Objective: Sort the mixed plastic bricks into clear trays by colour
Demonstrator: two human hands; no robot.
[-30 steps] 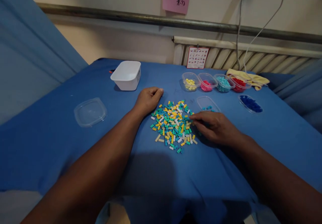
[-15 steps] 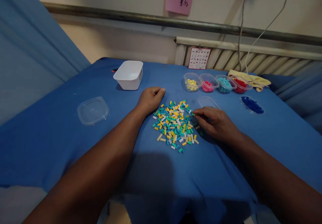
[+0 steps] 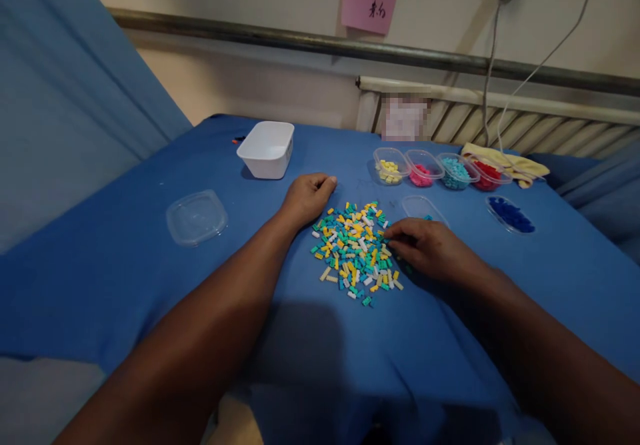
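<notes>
A loose pile of small toy bricks [image 3: 356, 248] in yellow, green, teal, white and beige lies on the blue cloth. My left hand [image 3: 309, 198] rests closed at the pile's upper left edge, thumb against curled fingers, with nothing showing in it. At the right edge, my right hand [image 3: 425, 242] has its fingertips pinched together, touching the bricks. Whether a brick is between them is hidden. Just behind that hand lies a clear plastic lid [image 3: 420, 204], with a blue piece [image 3: 428, 217] showing above the knuckles.
Clear tubs of yellow [image 3: 389, 165], pink [image 3: 423, 168], light blue [image 3: 456, 170] and red bricks [image 3: 487, 175] line the back right. Dark blue bricks [image 3: 510, 214] fill a shallow clear container. A white bin [image 3: 267, 150] and another clear lid [image 3: 197, 217] are left.
My right fingertips have shifted slightly left and nearer, onto the pile's edge. The blue piece behind the hand has come into sight. My left hand stays put; the whole view has shifted slightly.
</notes>
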